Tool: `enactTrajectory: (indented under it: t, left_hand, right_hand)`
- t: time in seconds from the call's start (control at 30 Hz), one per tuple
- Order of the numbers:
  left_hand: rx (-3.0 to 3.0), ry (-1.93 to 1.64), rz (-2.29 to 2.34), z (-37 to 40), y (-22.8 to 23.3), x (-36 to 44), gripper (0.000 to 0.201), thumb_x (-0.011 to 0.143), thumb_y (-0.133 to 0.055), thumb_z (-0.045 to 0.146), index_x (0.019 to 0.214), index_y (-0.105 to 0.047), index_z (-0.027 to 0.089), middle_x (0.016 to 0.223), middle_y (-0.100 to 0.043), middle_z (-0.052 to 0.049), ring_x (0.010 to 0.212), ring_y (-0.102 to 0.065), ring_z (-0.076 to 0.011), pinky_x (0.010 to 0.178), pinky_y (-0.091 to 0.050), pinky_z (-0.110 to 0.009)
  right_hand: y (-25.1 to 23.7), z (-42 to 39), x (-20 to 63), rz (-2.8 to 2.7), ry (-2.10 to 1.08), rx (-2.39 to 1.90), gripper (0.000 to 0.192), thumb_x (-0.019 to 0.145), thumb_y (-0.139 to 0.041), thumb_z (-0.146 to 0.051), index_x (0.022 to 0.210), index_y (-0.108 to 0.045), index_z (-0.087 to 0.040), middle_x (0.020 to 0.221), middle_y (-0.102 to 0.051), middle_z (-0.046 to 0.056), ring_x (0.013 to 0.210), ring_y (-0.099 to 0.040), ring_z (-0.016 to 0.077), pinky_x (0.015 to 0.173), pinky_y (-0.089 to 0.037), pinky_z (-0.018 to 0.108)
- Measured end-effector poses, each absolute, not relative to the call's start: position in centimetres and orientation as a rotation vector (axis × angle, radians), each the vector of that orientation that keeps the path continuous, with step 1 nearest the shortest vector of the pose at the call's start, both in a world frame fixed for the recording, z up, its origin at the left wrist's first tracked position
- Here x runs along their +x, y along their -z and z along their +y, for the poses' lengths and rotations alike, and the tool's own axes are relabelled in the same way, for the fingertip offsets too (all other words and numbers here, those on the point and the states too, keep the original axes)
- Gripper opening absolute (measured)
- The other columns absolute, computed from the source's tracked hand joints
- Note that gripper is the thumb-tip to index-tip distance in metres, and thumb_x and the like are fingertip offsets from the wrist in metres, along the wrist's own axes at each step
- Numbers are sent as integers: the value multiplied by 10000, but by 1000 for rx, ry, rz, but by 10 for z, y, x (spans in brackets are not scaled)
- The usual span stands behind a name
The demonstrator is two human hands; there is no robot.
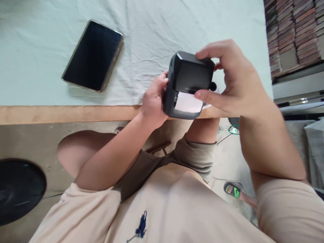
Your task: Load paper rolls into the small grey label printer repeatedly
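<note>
A small black label printer (194, 72) is held up over the table's front edge. White paper (187, 102) shows in an opening in its lower half. My left hand (155, 99) is closed around the printer's left side, thumb along its edge. From the right, my right hand (234, 79) grips the dark upper part, its thumb at the border of the paper and its fingertips at the far edge. A small black round piece (213, 86) sticks out on the printer's right side. The underside of the printer is hidden.
A tablet in a clear-edged case (93, 55) lies screen up on the pale green cloth (149, 27). The wooden table edge (68, 114) runs across in front of my body. Stacked bricks (295, 32) stand at the right. A black round object (21, 190) is at the lower left.
</note>
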State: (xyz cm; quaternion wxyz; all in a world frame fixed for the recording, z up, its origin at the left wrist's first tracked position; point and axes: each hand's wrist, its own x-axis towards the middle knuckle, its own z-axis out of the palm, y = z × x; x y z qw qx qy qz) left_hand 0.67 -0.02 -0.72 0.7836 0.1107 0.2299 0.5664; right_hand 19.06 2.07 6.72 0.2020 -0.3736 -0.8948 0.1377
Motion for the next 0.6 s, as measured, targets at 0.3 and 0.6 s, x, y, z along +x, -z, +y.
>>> enactTrajectory:
  t: [0.3,0.6]
  left_hand:
    - [199,-1203,490,0,3,6,347,1030,-428,216,789,-677,204,683,-636,-5,702,-668,-164,731,-577,-248]
    - [243,-1125,460,-6,-5,2,376,1081,-385,318,805,-611,197,705,-563,-30,1017,-754,-257,904,-625,-350]
  right_hand:
    - [-69,7,170,-2064,56,-1063,138,962,-664,-363,1038,-615,-258,893,-579,1,643,-568,138,630,-434,369]
    - [-74,21,177,-2528,-87,-1325,193,850,-762,-341,1003,-643,-337,827,-744,-38,607,-616,194,585,-460,385]
